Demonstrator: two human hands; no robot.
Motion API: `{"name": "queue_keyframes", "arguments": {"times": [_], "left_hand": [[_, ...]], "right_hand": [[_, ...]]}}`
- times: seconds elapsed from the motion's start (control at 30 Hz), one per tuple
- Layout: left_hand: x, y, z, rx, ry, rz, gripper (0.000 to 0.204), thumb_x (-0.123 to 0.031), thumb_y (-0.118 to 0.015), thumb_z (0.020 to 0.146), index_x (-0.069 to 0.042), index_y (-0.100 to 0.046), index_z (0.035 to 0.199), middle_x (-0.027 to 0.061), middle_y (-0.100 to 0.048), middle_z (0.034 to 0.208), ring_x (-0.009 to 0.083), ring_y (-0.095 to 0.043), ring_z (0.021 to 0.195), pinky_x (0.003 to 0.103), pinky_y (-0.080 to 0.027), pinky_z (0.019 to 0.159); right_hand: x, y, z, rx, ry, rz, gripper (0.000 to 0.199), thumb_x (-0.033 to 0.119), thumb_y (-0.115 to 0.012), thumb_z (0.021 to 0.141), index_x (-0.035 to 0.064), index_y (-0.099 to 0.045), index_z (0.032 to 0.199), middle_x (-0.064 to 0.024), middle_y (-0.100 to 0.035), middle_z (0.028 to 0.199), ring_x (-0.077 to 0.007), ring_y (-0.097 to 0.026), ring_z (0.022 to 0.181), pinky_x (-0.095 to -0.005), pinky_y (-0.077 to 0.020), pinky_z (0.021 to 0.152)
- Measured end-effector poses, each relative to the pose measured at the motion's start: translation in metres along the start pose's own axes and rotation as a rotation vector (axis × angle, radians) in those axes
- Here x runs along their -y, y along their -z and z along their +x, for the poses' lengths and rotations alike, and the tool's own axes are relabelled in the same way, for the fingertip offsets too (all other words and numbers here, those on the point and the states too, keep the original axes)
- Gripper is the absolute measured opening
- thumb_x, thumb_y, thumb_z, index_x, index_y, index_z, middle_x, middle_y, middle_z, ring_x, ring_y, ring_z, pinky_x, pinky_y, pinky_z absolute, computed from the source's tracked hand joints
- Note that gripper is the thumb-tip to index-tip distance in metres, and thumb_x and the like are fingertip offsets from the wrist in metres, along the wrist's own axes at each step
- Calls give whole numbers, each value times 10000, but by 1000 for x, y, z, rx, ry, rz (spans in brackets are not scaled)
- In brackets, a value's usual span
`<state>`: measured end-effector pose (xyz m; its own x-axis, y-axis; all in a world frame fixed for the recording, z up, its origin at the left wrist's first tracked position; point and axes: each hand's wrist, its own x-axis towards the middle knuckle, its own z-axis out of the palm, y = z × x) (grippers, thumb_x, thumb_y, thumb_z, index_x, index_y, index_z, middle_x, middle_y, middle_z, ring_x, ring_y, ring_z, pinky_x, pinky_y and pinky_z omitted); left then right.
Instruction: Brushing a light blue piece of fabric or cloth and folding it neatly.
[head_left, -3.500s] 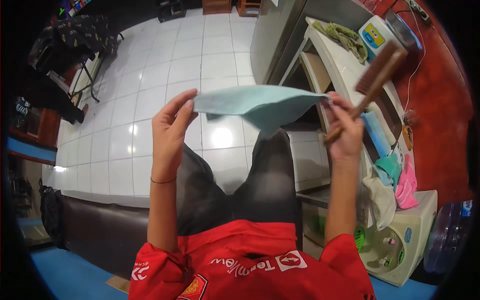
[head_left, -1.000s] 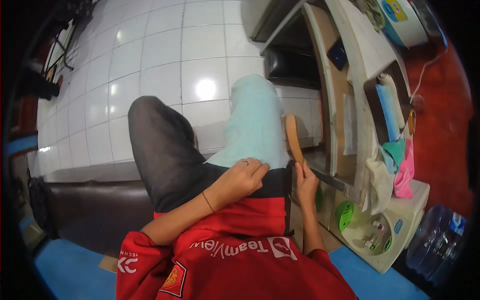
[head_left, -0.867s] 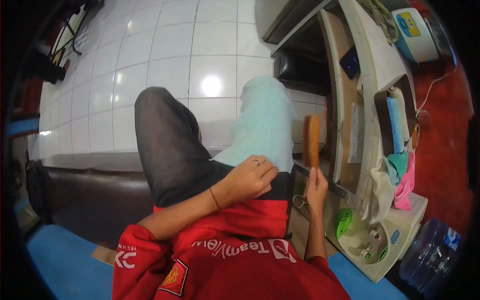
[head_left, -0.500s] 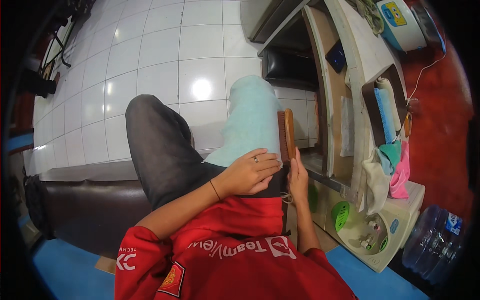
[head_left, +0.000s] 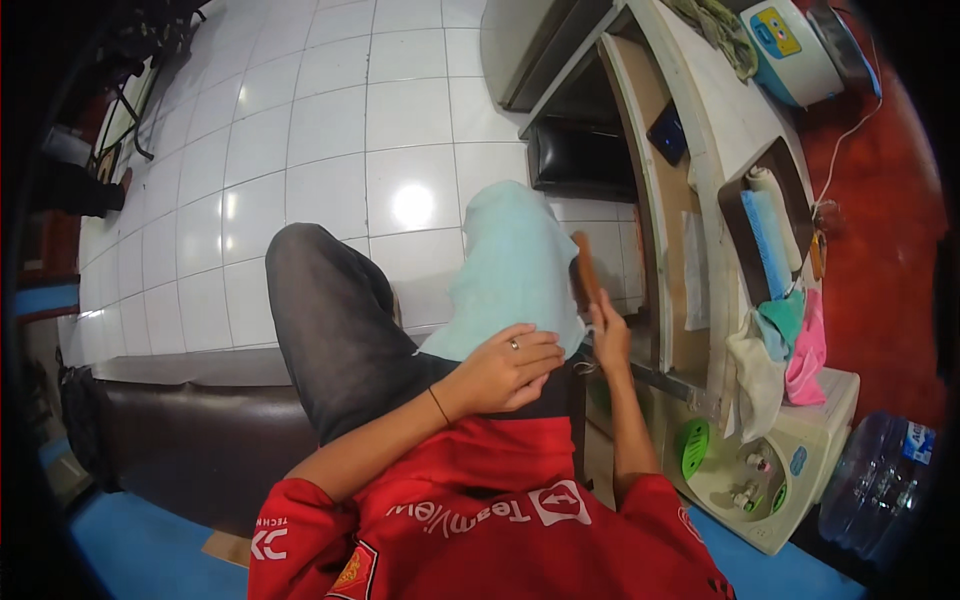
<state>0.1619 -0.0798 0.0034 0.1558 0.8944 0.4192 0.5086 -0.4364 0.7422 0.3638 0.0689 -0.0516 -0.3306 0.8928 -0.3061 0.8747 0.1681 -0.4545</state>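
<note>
A light blue cloth (head_left: 505, 265) is draped over my right thigh and knee. My left hand (head_left: 515, 368), with a ring on one finger, lies across the cloth's near edge. Its fingers are stretched side by side and slightly bent, and their undersides are hidden. Beside the cloth's right edge, my right hand (head_left: 610, 338) is closed around the handle of a wooden brush (head_left: 587, 270). The brush points away from me, its bristle side turned toward the cloth. A pale cord loop hangs by my right wrist.
A shelf unit (head_left: 700, 140) stands close on the right, bearing a brown box (head_left: 745, 230) with rolled cloths. Several small cloths (head_left: 805, 350) hang over its near end. Nearby are a beige water dispenser (head_left: 775, 510) and a large water bottle (head_left: 880, 490). I sit on a dark bench (head_left: 200, 430).
My right hand has tilted the brush, so less of its bristle side shows. The whole view has shifted slightly. My left hand stays on the cloth's near edge.
</note>
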Motion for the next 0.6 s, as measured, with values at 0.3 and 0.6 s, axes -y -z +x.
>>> {"name": "queue_keyframes", "arguments": {"times": [0.3,0.6], "left_hand": [[-3,-2,6,76,30,12,328,-62,-632,802,-64,-668,1128,42,-653,1188,221,-577,1197,424,-407,1037],[-4,-1,15,130,103,51,333,-64,-629,793,-82,-680,1122,29,-659,1196,202,-583,1203,409,-391,1041]], "right_hand": [[19,10,43,153,79,539,466,308,-520,1017,149,-470,1452,-59,-472,602,-116,-491,559,-295,-440,561],[13,21,66,80,28,942,462,351,-492,1031,174,-472,1458,36,-400,545,-58,-357,405,-231,-312,393]]}}
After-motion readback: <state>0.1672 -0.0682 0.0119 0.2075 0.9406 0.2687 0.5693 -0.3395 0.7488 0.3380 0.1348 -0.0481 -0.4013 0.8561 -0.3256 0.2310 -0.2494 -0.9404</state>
